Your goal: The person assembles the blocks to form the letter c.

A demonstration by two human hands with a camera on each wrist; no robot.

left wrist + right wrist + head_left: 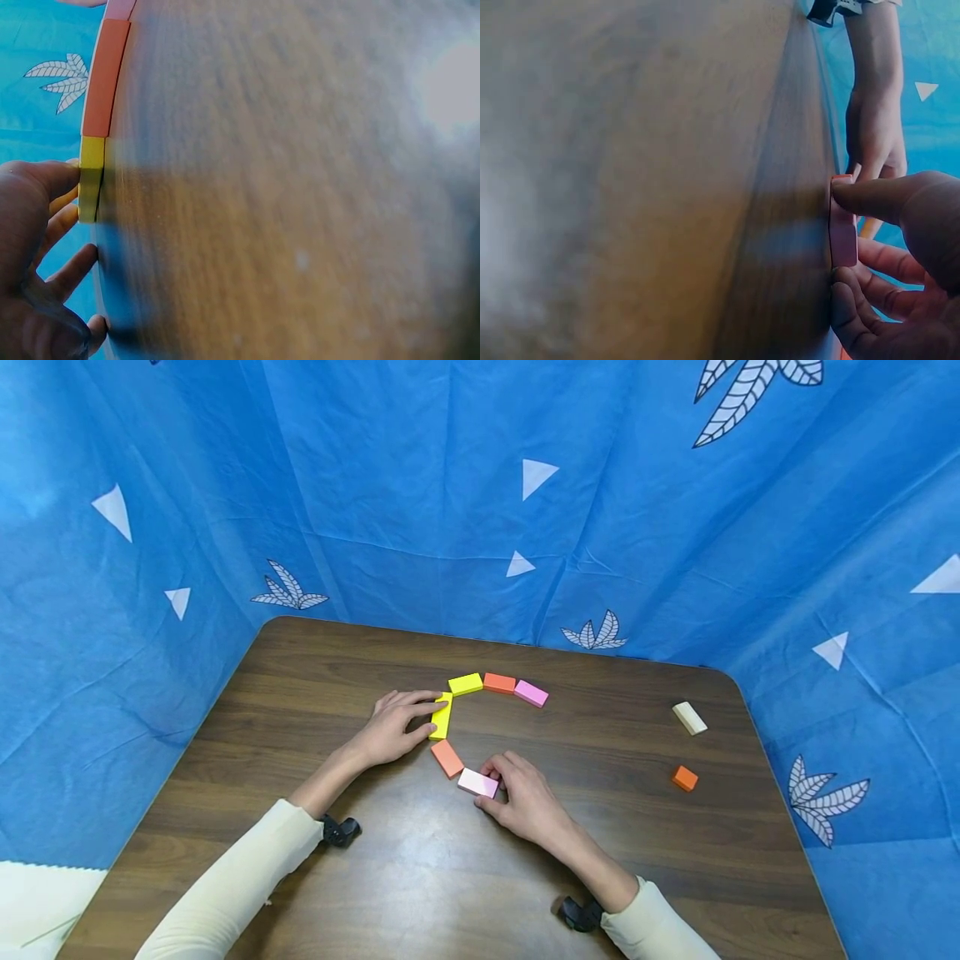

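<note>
Several coloured blocks lie on the table in a curved row that opens to the right. My left hand (393,727) is at its left side, thumb and fingers holding a yellow block (442,718) near its two ends. Below that lies a salmon-orange block (447,758), followed by a pale pink block (474,782). Thumb and fingertips of my right hand (525,797) pinch this pale pink block from its long sides. In the right wrist view, the thumb overlaps one end of the pink block (844,236). The left wrist view has the yellow block (91,180) at the fingertips.
The row's far end has another yellow block (466,684), a red-orange block (499,683) and a pink block (531,693). Off to the right are a cream block (689,718) and a small orange block (685,778). A blue curtain (480,510) hangs around the brown table (600,735).
</note>
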